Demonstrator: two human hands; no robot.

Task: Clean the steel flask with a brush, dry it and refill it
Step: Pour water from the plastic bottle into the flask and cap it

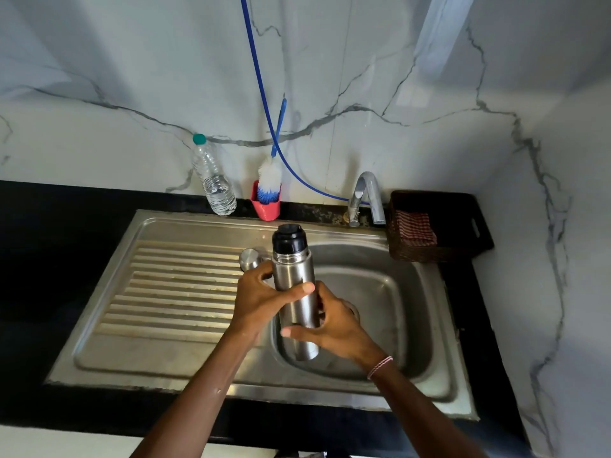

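I hold the steel flask [294,276] upright over the sink basin [380,292], its black stopper on top. My left hand [261,299] grips its middle from the left, thumb across the front. My right hand [330,325] grips the lower part from the right. The flask's steel cap [249,258] stands on the drainboard just behind my left hand. A blue and white bottle brush [269,180] stands in a red holder [266,206] at the back edge. A clear water bottle [215,183] with a green lid stands left of the holder.
The tap [367,196] rises behind the basin, with a blue hose [261,94] running down the wall to it. A wicker basket [420,226] with a red checked cloth [413,228] sits on the black counter at the right. The ribbed drainboard [172,292] lies to the left.
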